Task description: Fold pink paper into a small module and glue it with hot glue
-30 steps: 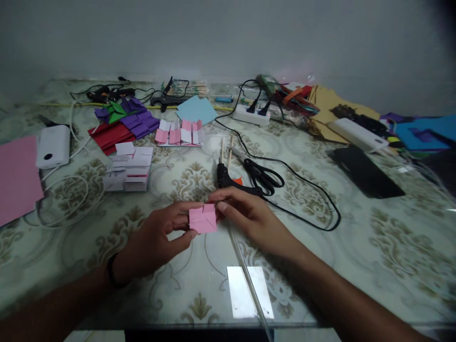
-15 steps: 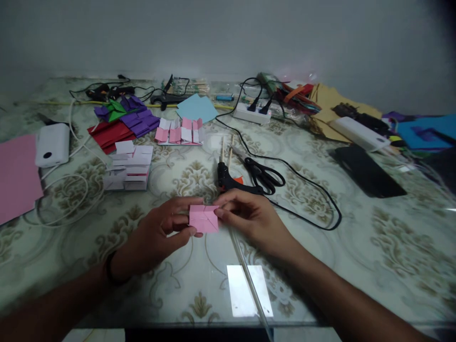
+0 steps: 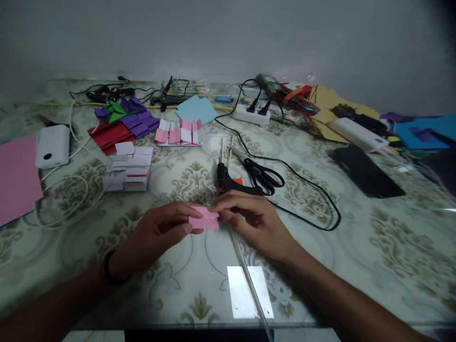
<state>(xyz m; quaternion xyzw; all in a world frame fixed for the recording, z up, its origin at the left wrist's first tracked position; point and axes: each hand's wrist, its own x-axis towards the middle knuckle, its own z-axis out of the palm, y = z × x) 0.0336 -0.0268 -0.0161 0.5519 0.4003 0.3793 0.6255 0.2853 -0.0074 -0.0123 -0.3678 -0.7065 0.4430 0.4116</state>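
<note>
A small pink folded paper (image 3: 204, 220) is held above the table between both hands. My left hand (image 3: 160, 228) pinches its left side, with the thumb in front and fingers along the top and behind. At the right edge, the fingers of my right hand (image 3: 251, 216) close on the paper's upper corner; the thumb sits just below. Behind the right hand lies a black glue gun (image 3: 226, 178) with a clear glue stick (image 3: 249, 278) running toward me. Black-handled scissors (image 3: 265, 175) rest beside it.
Folded white and pink paper pieces (image 3: 131, 166) lie left. Purple folded papers (image 3: 140, 121), light blue sheets (image 3: 195, 108) and a power strip (image 3: 252, 114) are farther back. A black phone (image 3: 368, 171) lies right, pink sheets (image 3: 17, 178) far left. A black cable (image 3: 306, 180) loops across the right side.
My left index finger has come down over the front of the pink paper. My right fingers have shifted over its top edge, and the paper tilts slightly.
</note>
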